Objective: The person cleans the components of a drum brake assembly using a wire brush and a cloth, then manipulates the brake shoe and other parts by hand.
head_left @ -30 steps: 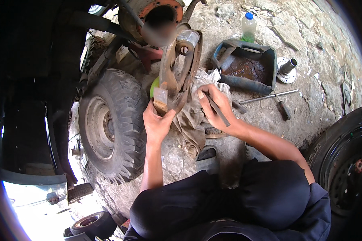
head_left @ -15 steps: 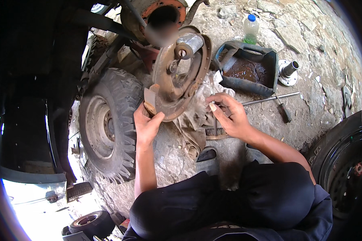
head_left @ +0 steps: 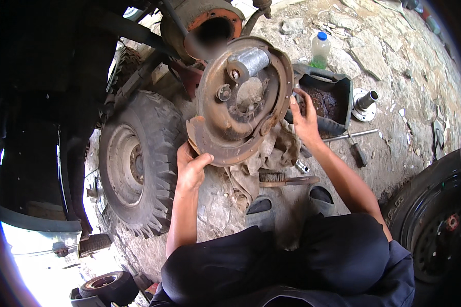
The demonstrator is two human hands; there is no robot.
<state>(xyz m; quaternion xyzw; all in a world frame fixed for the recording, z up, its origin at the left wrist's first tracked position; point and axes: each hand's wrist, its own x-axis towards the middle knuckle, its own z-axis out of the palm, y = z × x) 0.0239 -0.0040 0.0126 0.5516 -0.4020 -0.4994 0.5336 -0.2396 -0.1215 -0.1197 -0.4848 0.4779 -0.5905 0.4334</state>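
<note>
A round, rusty brake backing plate (head_left: 223,115) is tilted up before me, with a silver cylinder (head_left: 251,62) fixed near its top and a hole in its middle. My left hand (head_left: 190,171) is closed on its lower left edge, thumb on the front face. At the right rim my right hand (head_left: 306,118) rests thumb and fingertips against the edge; part of its grip is hidden. Under the plate lies a crumpled, dirty cloth (head_left: 281,146). A wire brush (head_left: 292,180) with a wooden handle is on the ground just in front of my sandals.
A treaded wheel (head_left: 130,161) stands left, below a rusty axle housing (head_left: 202,20). To the right are a cut-open container (head_left: 338,100) of dark sludge, a blue-capped bottle (head_left: 320,50), a flanged spindle (head_left: 364,104), a metal rod (head_left: 351,135), a dark-handled tool (head_left: 358,153) and another wheel (head_left: 430,220).
The backing plate has turned to face me more and shifted right. My right hand, earlier apart from it near the cloth, has moved up and right to its rim. The wire brush shows more fully.
</note>
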